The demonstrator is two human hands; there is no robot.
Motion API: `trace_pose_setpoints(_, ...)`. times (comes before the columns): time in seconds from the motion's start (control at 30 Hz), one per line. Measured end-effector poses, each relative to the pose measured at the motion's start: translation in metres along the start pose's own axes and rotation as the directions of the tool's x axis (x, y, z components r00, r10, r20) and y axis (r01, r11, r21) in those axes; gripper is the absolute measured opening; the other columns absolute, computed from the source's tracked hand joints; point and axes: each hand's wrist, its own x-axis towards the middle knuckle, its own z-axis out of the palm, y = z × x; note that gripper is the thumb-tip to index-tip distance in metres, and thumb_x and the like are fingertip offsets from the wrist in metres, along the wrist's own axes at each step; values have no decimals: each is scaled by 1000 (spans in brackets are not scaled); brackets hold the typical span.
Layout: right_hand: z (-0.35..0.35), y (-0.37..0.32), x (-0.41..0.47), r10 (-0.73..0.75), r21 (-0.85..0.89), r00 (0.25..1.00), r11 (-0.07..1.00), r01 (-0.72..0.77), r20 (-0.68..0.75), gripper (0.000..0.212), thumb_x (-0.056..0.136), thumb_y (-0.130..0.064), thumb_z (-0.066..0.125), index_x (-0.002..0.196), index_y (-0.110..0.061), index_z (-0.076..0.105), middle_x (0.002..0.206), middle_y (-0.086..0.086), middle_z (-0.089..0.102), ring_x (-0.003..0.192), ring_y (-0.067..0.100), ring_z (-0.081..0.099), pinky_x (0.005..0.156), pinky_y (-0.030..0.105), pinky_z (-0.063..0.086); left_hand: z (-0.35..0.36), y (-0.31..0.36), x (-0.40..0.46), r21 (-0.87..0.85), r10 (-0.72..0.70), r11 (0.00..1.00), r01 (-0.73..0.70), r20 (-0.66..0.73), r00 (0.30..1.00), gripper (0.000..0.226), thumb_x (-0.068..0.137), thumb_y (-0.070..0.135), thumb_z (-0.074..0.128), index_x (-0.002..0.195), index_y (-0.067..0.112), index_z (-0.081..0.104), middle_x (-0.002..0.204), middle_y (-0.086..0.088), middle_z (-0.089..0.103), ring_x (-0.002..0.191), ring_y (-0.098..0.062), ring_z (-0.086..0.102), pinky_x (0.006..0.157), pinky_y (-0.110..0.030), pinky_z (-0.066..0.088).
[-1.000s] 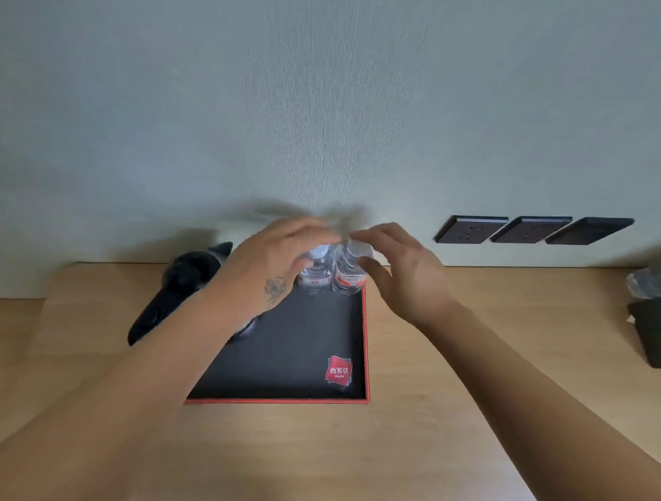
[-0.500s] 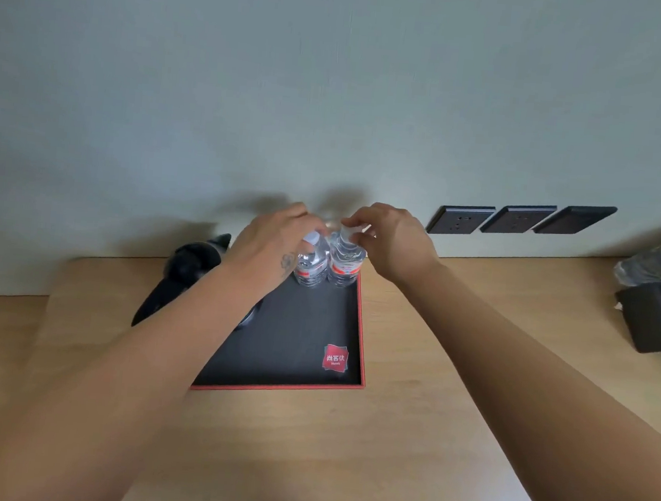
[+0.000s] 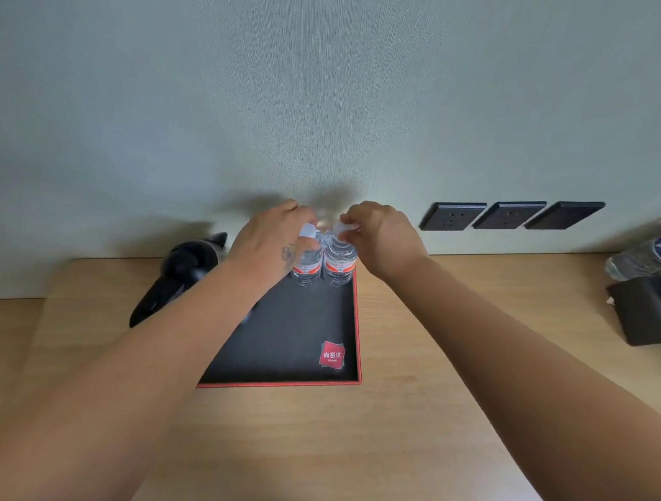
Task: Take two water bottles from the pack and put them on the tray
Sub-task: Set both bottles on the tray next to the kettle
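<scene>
Two small water bottles (image 3: 324,261) stand side by side at the far end of the black tray (image 3: 298,327), in the middle of the frame. The left hand (image 3: 271,241) and right hand (image 3: 378,234) each pinch a cap, fingers closed on it. This looks like the last step; next, let go. A red square sticker (image 3: 331,355) has writing I cannot read.

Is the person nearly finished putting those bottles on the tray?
Nearly. Both water bottles stand upright, side by side, at the far right corner of the tray. The left hand and right hand each pinch a cap. What looks left is only to let go.
</scene>
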Motion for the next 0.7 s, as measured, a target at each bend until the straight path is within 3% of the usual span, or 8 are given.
trace_pose_setpoints(0.2,-1,3,-6,-187,-268,981,944,193,47,28,108,-27,53,129,-11,63,123,10,65,103,41,70,76,45,53,2,-1,1,-23,-6,1000,6,-6,1000,37,97,30,81,125,7,72,120,-14,71,103,-41,68,87,-46,53)
trace_pose_setpoints(0.33,4,4,-11,-167,-316,985,933,170,36,27,111,-27,47,130,-12,58,121,9,65,102,39,71,68,38,42,1,4,1,-49,-29,998,29,-2,1000,39,97,31,81,128,8,72,123,-13,71,109,-39,68,89,-43,52)
trace_pose_setpoints(0.7,6,-6,-10,-89,-337,994,936,106,66,26,112,-26,46,126,-7,54,124,14,65,104,40,71,68,39,39,-5,10,-1,-52,-85,995,87,30,996,42,96,31,83,128,5,75,120,-16,72,110,-39,67,89,-42,50)
